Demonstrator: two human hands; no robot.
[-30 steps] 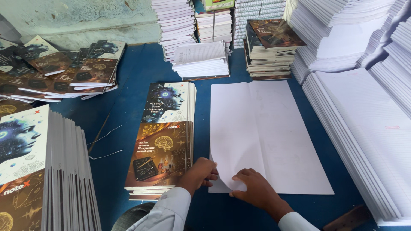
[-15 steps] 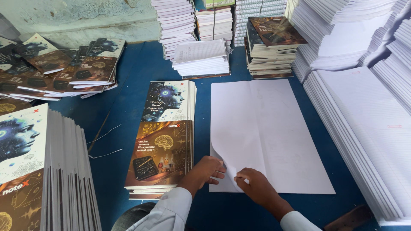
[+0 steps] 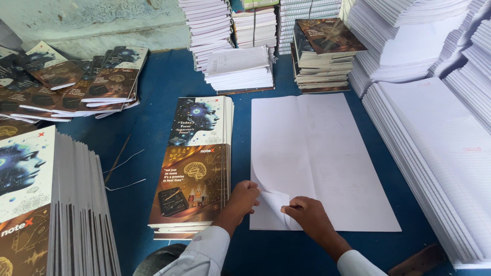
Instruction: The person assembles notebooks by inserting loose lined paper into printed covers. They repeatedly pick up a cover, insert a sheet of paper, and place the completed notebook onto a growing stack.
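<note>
White sheets (image 3: 317,158): flat pile at centre frame on the blue table (image 3: 163,82), its near left corner curled up off the pile.

Left hand (image 3: 243,198): lower centre, fingers pinched narrow on the lifted corner's left side.

Right hand (image 3: 307,214): just beside it, fingers closed on the same curl from the right.

Printed covers (image 3: 197,158): a stack directly left of the sheets, nearly edge to edge with them; upper half shows a blue-toned head on white, lower half brown with a gold brain figure.

Cover stack, large (image 3: 46,204): lower left of frame, edges fanned toward the viewer.

Loose covers (image 3: 76,82): spread in the upper left.

Ruled page blocks (image 3: 434,153): ranked along the right edge, close against the sheets.

Bound books (image 3: 319,56): upper centre, brown cover on top, beside a small white pile (image 3: 239,66).

Open room: a bare blue strip between the covers and the left stack, crossed by thin white threads (image 3: 123,174).
</note>
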